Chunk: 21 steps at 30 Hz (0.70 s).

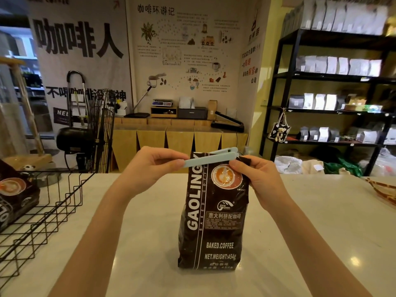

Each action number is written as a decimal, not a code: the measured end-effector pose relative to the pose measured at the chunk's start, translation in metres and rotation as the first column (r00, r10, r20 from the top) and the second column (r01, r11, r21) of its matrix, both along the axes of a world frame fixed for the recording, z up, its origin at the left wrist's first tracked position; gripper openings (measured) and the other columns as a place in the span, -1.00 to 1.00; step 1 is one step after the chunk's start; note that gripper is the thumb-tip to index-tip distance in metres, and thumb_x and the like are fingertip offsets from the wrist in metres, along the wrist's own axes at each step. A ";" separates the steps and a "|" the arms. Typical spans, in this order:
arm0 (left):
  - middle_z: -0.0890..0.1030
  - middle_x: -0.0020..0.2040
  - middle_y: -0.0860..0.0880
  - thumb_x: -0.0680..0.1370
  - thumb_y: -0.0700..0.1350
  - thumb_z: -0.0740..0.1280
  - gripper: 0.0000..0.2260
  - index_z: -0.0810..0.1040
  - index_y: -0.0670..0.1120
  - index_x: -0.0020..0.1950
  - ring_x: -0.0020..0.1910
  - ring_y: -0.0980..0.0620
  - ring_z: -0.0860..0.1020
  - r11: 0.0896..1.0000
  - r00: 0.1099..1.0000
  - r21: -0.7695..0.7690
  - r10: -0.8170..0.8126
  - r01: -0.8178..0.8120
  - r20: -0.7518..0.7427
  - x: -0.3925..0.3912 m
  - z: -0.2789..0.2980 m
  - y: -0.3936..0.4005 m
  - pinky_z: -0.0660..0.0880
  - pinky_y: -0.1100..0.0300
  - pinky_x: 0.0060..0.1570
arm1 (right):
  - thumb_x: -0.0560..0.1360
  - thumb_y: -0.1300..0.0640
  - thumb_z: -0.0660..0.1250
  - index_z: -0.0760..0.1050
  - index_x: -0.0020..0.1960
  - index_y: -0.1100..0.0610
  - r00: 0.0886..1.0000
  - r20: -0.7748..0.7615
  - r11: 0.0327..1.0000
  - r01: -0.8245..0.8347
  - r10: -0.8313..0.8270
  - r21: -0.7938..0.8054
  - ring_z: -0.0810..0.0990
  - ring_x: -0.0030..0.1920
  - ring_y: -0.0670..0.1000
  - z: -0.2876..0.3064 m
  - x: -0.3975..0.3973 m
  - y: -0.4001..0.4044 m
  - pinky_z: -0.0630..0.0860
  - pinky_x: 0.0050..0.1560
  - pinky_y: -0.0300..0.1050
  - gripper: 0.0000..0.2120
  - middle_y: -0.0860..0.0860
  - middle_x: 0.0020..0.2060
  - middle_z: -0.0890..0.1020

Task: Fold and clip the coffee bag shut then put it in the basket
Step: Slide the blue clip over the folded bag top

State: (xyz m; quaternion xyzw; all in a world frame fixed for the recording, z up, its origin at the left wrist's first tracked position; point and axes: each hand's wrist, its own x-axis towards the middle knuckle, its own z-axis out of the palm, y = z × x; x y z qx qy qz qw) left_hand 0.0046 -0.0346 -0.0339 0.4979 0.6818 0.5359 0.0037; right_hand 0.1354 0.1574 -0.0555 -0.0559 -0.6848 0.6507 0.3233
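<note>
A dark brown coffee bag (211, 224) stands upright on the white counter (310, 232), its top folded over. A pale blue sealing clip (211, 159) lies across the folded top, its two arms slightly apart at the right end. My left hand (154, 162) pinches the clip's left end. My right hand (255, 174) grips the bag's folded top right corner, just under the clip's right end. A black wire basket (49, 202) sits at the left of the counter, with another coffee bag (15, 196) inside it.
A woven tray edge (383, 190) shows at the counter's right side. Beyond the counter stand a black fan (85, 133), a wooden bench with a scale and sealer, and black shelves (334, 108) of bags on the right.
</note>
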 end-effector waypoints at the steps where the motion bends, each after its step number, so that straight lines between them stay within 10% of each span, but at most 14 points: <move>1: 0.67 -0.12 0.10 0.44 -0.21 0.33 -0.81 0.61 0.09 -0.10 -0.06 0.15 0.61 0.999 1.000 0.038 -0.007 0.006 0.024 0.000 -0.001 0.002 0.57 0.27 -0.06 | 0.38 0.20 0.38 0.61 -0.19 0.08 1.000 -0.001 1.000 -0.001 0.001 -0.005 0.68 -0.32 -0.07 0.000 0.000 0.000 0.60 -0.29 -0.28 -0.94 -0.04 -0.39 0.71; 21: 0.66 -0.36 0.04 0.24 -0.10 0.41 -0.71 0.58 -0.01 -0.06 -0.30 0.08 0.64 0.954 0.901 0.297 -0.172 0.050 0.399 0.019 -0.025 0.038 0.59 0.27 -0.27 | 0.26 0.08 0.40 0.63 -0.31 0.04 0.998 -0.053 1.000 0.022 -0.021 0.017 0.67 -0.37 -0.08 -0.004 -0.005 -0.004 0.58 -0.33 -0.32 -0.94 -0.07 -0.44 0.69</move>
